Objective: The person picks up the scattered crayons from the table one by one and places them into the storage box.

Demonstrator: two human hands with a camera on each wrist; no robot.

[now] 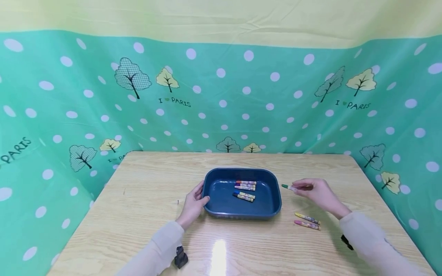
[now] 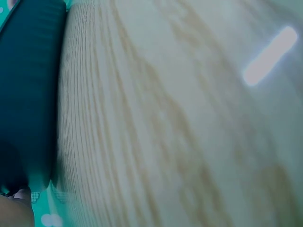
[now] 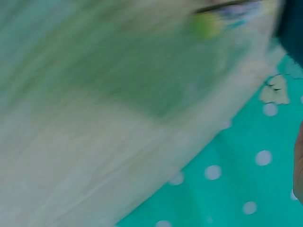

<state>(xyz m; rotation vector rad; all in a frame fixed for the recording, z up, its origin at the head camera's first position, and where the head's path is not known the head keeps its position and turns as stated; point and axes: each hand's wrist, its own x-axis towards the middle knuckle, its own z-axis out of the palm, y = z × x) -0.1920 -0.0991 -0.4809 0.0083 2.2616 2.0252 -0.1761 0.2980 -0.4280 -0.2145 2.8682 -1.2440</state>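
Observation:
A dark blue rectangular tray (image 1: 221, 213) stands on the table, and my left hand (image 1: 192, 204) grips its left end with the thumb over the rim. Inside it lie several crayons in printed wrappers, an orange-red crayon (image 1: 246, 182) at the back and a black crayon (image 1: 243, 197) nearest the front. Just right of the tray, my right hand (image 1: 315, 193) pinches a green crayon (image 1: 288, 187), its green tip pointing left toward the rim. Below that hand a yellow crayon (image 1: 307, 218) and a pink crayon (image 1: 307, 225) lie side by side on the table.
The wood-grain table (image 1: 148, 191) reaches back to a green dotted curtain (image 1: 207, 96) printed with trees. A bright light reflection (image 1: 218, 257) shows on the tabletop in front of the tray. In the left wrist view the tray's outer wall (image 2: 28, 94) fills the left side.

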